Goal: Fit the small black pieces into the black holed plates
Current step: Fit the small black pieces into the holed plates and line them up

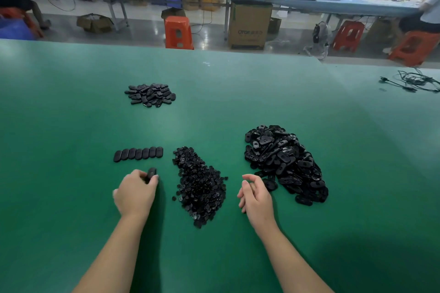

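Left fingers: one black oval plate pinched at the tips, long axis pointing away.
Row of plates: just beyond those fingers.
Right hand: loosely curled, nothing held; heap of small pieces just to its left, nearer than to the left hand.

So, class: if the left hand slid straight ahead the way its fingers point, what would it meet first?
Probably the row of plates lined up on the green table, just beyond the left hand, which holds a black plate; depth is uncertain.

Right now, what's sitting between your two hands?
In the head view, the pile of small black pieces lies on the green table between the left hand, which holds a black plate, and the empty right hand.
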Motion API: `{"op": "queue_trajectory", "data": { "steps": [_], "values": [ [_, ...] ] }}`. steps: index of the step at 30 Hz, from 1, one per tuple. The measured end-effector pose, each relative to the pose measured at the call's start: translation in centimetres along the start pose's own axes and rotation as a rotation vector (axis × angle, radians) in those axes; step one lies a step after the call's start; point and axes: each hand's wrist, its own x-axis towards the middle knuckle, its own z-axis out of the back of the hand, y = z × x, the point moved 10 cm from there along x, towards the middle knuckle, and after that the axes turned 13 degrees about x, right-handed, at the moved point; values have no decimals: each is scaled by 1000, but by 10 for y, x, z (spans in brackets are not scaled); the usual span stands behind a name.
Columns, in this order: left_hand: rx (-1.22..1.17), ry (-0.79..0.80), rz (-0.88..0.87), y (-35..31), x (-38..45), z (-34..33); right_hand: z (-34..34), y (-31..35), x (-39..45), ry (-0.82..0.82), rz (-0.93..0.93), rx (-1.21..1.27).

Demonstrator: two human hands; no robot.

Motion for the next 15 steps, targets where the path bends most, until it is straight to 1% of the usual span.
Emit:
{"op": "queue_trajectory", "data": {
  "steps": [3, 5, 7, 8, 10, 15],
  "values": [
    [-11, -26, -87, 1, -3, 3, 1, 0, 0, -7, 1, 1],
    [-56, -82, -201, -7, -9, 10, 2, 0, 0, -13, 2, -4],
    [-35, -147, -326, -16, -16, 14, 2, 0, 0, -15, 3, -13],
    [-10, -170, -353, -18, -19, 14, 2, 0, 0, -16, 2, -17],
    [41, -184, -358, -20, -19, 13, 2, -1, 0, -15, 4, -25],
    [109, -149, -378, -33, -14, 5, 2, -1, 0, -10, 5, -51]
  ]
}}
